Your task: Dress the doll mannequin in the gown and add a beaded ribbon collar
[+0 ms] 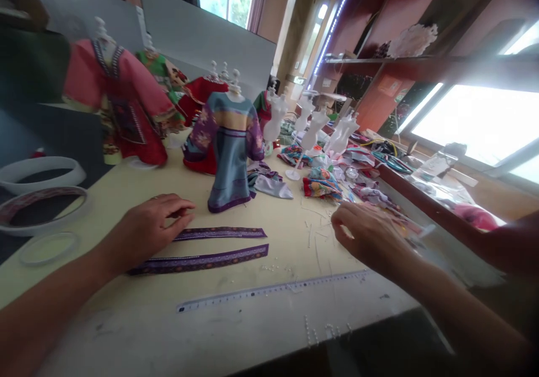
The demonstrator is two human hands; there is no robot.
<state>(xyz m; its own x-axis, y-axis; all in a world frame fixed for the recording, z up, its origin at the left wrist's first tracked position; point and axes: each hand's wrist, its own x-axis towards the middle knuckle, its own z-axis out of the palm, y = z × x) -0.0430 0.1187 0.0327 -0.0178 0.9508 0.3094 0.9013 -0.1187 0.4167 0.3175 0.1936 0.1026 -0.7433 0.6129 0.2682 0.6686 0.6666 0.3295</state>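
My left hand [147, 225] hovers over the left end of a purple patterned trim [219, 256], whose two strips lie flat on the table. Its thumb and fingers are a little apart, and nothing shows between them. My right hand [366, 231] is held above the table by loose white thread scraps [315, 237], fingers curled in with the tips close to the thumb. Whatever may be in that pinch is too small to make out. Beyond the trim, a small blue robe with purple flowered sleeves [232, 158] hangs on a miniature dress form.
A clear ruler [269, 292] and loose beads [275, 267] lie near the front edge. Rolls of tape [42, 175] sit at left. Bare white mini forms [315, 130] and crumpled fabric pieces [322, 183] fill the back right. A pink and red robe [126, 96] stands back left.
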